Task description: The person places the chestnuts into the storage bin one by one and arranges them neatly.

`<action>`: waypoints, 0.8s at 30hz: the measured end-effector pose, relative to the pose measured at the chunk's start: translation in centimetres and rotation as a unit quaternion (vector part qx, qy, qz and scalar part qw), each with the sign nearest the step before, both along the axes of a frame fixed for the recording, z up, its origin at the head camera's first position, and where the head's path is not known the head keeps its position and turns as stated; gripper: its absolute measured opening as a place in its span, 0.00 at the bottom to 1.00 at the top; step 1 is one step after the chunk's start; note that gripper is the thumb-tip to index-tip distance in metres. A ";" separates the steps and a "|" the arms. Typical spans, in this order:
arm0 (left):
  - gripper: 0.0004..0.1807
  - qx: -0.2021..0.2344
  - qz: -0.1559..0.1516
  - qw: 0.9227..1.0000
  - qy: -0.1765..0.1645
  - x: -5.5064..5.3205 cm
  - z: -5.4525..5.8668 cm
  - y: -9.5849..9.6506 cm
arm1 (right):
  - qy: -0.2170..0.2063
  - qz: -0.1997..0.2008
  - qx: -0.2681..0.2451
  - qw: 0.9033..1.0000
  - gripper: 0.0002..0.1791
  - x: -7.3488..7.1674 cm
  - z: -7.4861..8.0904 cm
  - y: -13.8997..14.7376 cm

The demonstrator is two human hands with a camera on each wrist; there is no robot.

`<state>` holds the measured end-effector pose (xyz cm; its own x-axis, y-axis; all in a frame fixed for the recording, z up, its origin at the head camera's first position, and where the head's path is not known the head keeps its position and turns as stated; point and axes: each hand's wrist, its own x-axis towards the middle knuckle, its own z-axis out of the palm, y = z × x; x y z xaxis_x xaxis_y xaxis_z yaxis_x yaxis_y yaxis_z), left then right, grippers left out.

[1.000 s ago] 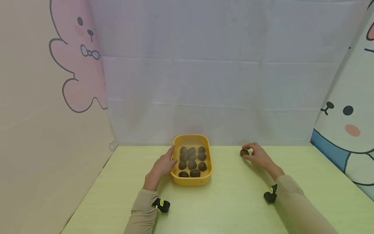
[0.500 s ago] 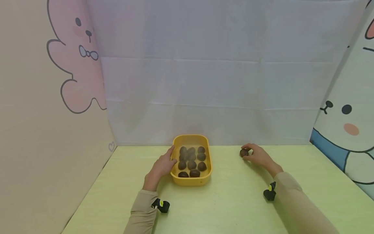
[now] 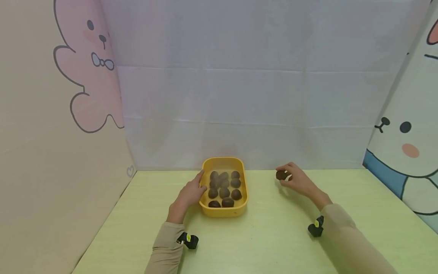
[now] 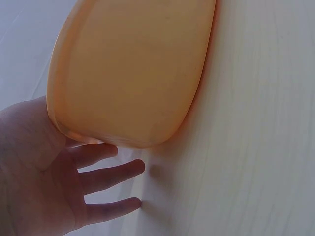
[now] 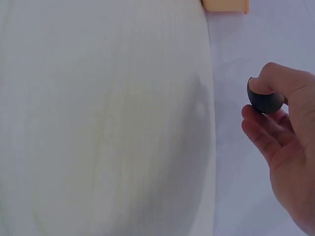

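A yellow plastic basin [image 3: 224, 212] with a rounded rim stands on the table, holding several dark brown round things [image 3: 227, 202]. My left hand [image 3: 189, 194] is at its left side, the thumb over the rim; in the left wrist view several fingers [image 4: 115, 177] stretch out below the basin's outer wall [image 4: 128, 73]. Off to the right, my right hand [image 3: 297, 180] pinches one dark brown round thing [image 3: 281, 175] between thumb and fingers. The right wrist view shows this round thing [image 5: 266, 101] held above the table, its kind unclear.
The pale yellow-green table [image 3: 260, 243] ends at a white cloth backdrop [image 3: 219, 95] right behind the basin. Side panels with a pink cartoon animal [image 3: 92, 76] and a white one [image 3: 403, 152] flank it. A small black camera [image 3: 316, 227] sits on each wrist.
My right hand has moved slightly left and up, with the dark brown round thing coming along in its fingers. The left hand and the basin stay put.
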<state>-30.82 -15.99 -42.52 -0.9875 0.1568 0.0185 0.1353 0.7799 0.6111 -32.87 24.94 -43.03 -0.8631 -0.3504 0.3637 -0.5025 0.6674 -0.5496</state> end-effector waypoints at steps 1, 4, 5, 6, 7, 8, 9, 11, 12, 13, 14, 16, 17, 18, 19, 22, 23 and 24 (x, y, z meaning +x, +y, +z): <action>0.37 0.000 0.000 1.000 0.000 0.0 0.0 0.0 | 0.005 0.006 -0.003 1.000 0.24 0.2 0.3 -0.3; 0.37 0.002 -0.001 1.000 0.002 0.0 0.1 -0.1 | 0.022 0.019 -0.002 1.000 0.24 0.6 1.0 -1.2; 0.36 0.002 -0.001 1.000 0.003 0.0 0.1 -0.1 | 0.025 0.022 -0.001 0.999 0.24 0.7 1.1 -1.4; 0.36 0.001 -0.002 1.000 0.004 0.1 0.1 -0.1 | 0.028 0.024 0.000 0.999 0.24 0.7 1.3 -1.7; 0.36 0.001 -0.002 1.000 0.005 0.1 0.1 -0.1 | 0.029 0.026 -0.001 0.999 0.24 0.8 1.5 -1.9; 0.36 0.000 -0.003 1.000 0.005 0.1 0.1 -0.1 | 0.029 0.028 -0.001 0.999 0.25 0.9 1.6 -2.1; 0.36 0.000 -0.004 1.000 0.006 0.1 0.1 -0.1 | 0.030 0.030 -0.002 0.999 0.25 1.0 1.8 -2.3; 0.36 -0.001 -0.005 1.000 0.008 0.1 0.1 -0.1 | 0.031 0.034 -0.005 0.999 0.25 1.1 2.0 -2.7; 0.36 -0.001 -0.006 1.000 0.009 0.2 0.1 -0.1 | 0.031 0.037 -0.008 0.999 0.26 1.1 2.1 -2.9; 0.36 0.000 -0.006 1.000 0.010 0.2 0.1 -0.1 | 0.031 0.041 -0.012 0.999 0.26 1.2 2.2 -3.1; 0.36 -0.001 -0.006 1.000 0.011 0.2 0.1 -0.1 | 0.031 0.044 -0.015 0.998 0.26 1.2 2.3 -3.3; 0.36 0.000 -0.007 1.000 0.011 0.2 0.1 -0.1 | 0.032 0.053 -0.020 0.998 0.26 1.4 2.5 -3.7; 0.36 -0.001 -0.008 1.000 0.011 0.2 0.1 -0.1 | 0.032 0.057 -0.023 0.998 0.26 1.5 2.6 -4.0; 0.36 -0.001 -0.008 1.000 0.010 0.2 0.1 -0.1 | 0.032 0.063 -0.027 0.997 0.26 1.6 2.7 -4.2; 0.36 -0.001 -0.009 1.000 0.010 0.1 0.1 -0.1 | 0.034 0.067 -0.029 0.997 0.26 1.7 2.8 -4.5; 0.37 0.001 -0.010 1.000 0.009 0.1 0.1 -0.2 | 0.036 0.080 -0.032 0.996 0.26 2.1 3.3 -5.4; 0.37 0.001 -0.012 1.000 0.010 0.1 0.1 -0.2 | 0.039 0.084 -0.031 0.995 0.25 2.2 3.4 -5.7; 0.37 0.001 -0.011 1.000 0.010 0.1 0.1 -0.2 | 0.041 0.087 -0.029 0.995 0.25 2.3 3.5 -6.0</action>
